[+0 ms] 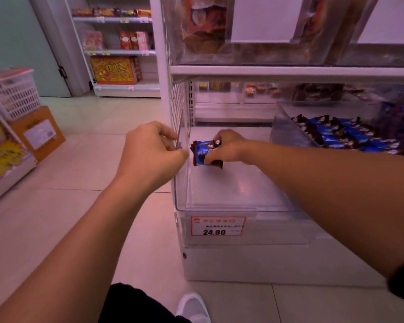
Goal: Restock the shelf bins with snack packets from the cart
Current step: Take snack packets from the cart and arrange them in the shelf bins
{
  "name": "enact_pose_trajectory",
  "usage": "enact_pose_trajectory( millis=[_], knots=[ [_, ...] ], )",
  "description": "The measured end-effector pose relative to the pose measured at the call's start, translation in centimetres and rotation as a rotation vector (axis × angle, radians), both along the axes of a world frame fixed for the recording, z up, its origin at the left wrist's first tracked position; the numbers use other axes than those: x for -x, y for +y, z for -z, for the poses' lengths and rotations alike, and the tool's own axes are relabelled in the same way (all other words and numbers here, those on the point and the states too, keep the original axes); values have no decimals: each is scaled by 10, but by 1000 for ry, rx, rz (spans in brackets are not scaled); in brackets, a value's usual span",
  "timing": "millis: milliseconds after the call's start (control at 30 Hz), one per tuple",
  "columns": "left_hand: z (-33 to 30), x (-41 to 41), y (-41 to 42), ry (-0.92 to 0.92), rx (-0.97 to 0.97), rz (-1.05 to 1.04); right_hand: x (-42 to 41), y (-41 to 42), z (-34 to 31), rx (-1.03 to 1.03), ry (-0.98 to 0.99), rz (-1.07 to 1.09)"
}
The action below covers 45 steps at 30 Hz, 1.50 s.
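**Packets going into the clear bin**

My right hand [229, 145] is inside the clear bin [219, 207] on the low shelf, fingers and thumb curled round a small bunch of blue and brown snack packets [207, 155]. The packets hang just above the bin's bare floor, close to its left wall; I cannot tell whether the lowest corner touches the floor.

My left hand [149, 150] is outside the bin at that same left wall, fingers bent, with thumb and fingertips at the wall's upper edge. They look to be pinching the clear plastic, though the edge is hard to make out.

To my right, a second clear bin [282, 134] sits beside this one, holding a heap of the same blue packets [343, 134]. A price label [217, 226] reading 24.80 is stuck on the front of the bin I am filling. Above, the next shelf [289, 72] carries more clear bins of brown-wrapped snacks.

Off to my left on the tiled floor [79, 173] stand a white basket [14, 96] and a cardboard box [39, 134]. My white shoe [193, 307] shows at the bottom.
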State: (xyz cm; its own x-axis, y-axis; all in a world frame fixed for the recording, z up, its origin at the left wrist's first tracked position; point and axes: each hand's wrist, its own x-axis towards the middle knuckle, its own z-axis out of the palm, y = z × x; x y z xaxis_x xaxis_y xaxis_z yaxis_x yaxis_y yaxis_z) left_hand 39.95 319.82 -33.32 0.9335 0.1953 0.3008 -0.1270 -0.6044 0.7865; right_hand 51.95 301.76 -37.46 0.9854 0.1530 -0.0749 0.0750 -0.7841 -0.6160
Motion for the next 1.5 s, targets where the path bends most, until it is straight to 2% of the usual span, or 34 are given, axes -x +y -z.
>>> enact_pose_trajectory(
  millis=[133,233,367,600,833,900,967,1133,1233,1367,1433,1500],
  knots=[
    [5,-2,1,-20,16,11,-13,2,21,-9,-45,-135],
    [6,-4,3,-35,28,34,-19,-1,17,178,-106,-217],
    [7,-5,4,-43,55,37,-25,-7,8,274,-128,-129],
    [5,0,2,-31,55,38,-18,4,13,110,-169,-37],
    [4,1,0,-14,40,24,-3,11,13,-230,118,90],
    [4,0,-1,-9,36,20,-1,16,10,-215,120,127],
    [4,0,-2,-36,7,-13,1,19,6,-116,97,146],
    [-6,8,-13,-315,-191,-160,16,12,-14,-22,35,96],
    [-15,19,-40,-434,-197,-60,49,-14,-46,70,-101,-27],
    [-22,36,-104,-520,-235,257,147,-96,-87,318,-534,-198],
    [-22,47,-147,-535,-264,446,212,-153,-98,438,-617,-143],
    [-16,63,-194,-513,-329,658,270,-214,-98,550,-539,23]
  ],
)
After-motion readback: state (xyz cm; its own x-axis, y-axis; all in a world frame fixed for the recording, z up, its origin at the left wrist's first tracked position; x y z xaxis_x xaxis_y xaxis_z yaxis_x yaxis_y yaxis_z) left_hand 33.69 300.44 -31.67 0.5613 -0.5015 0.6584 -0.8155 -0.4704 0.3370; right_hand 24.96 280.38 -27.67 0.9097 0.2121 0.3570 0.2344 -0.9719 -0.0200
